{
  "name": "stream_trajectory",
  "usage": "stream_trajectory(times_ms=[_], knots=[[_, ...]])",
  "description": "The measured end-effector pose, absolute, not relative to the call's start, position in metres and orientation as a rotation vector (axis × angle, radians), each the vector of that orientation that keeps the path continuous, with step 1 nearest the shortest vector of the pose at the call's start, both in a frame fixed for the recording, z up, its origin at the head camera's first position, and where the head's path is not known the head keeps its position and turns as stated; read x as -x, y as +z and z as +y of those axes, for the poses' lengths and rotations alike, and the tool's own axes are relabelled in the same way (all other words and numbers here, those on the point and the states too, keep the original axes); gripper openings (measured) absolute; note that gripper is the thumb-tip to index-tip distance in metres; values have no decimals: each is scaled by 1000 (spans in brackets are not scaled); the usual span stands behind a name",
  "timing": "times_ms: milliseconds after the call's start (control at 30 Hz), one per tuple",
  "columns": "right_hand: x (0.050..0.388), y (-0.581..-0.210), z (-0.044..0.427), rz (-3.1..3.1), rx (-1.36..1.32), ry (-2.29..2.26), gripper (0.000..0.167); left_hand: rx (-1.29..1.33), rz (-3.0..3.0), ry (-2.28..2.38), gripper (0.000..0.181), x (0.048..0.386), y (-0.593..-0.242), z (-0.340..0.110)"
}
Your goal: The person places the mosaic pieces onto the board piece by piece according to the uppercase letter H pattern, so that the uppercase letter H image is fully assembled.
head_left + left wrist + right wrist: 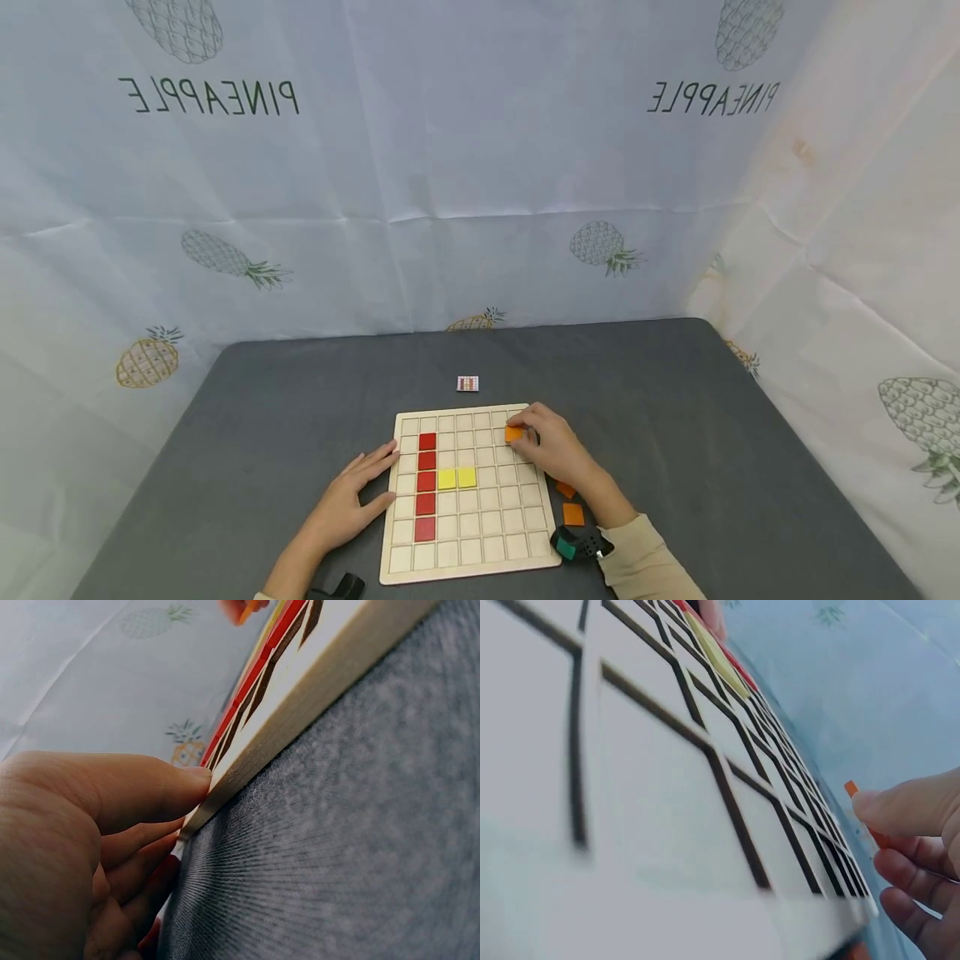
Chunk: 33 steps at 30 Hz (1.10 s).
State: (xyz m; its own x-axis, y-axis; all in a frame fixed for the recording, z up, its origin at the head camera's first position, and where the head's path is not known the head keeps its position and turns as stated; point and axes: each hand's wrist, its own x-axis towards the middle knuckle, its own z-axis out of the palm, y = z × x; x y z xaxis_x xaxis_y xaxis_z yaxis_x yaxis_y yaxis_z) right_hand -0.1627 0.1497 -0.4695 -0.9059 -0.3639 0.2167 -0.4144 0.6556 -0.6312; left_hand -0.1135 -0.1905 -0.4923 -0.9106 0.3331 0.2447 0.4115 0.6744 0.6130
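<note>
A pale wooden grid board (468, 575) lies on the dark table. In one of its columns sit several red square tiles (426, 481), with two yellow tiles (457, 478) beside them. My right hand (553, 446) pinches an orange square tile (513, 434) over the board's upper right cells; the right wrist view shows that orange tile (850, 787) between thumb and fingers, held above the surface. At the board's left edge, my left hand (347, 502) touches the rim with extended fingers. In the left wrist view, the left thumb (154, 787) rests against the board's edge.
Loose orange tiles (573, 514) lie right of the board, partly under the right forearm. A small patterned card (468, 383) lies beyond the board's far edge. Black wrist devices show near both arms. A pineapple-print curtain (480, 167) hangs behind the table.
</note>
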Motion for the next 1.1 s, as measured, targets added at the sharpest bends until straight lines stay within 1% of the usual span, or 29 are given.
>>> stream_trajectory(times_ms=[200, 467, 767, 1100], knots=[[167, -469, 135, -2809, -746, 1048, 23, 606, -2774, -1064, 54, 113, -496, -189], [174, -470, 120, -2876, -759, 1030, 24, 609, -2780, -1059, 55, 114, -497, -187], [178, -473, 113, -2886, -773, 926, 23, 613, -2772, -1052, 55, 113, -495, -187], [178, -475, 110, -2884, -810, 931, 23, 578, -2759, -1061, 53, 109, -492, -185]])
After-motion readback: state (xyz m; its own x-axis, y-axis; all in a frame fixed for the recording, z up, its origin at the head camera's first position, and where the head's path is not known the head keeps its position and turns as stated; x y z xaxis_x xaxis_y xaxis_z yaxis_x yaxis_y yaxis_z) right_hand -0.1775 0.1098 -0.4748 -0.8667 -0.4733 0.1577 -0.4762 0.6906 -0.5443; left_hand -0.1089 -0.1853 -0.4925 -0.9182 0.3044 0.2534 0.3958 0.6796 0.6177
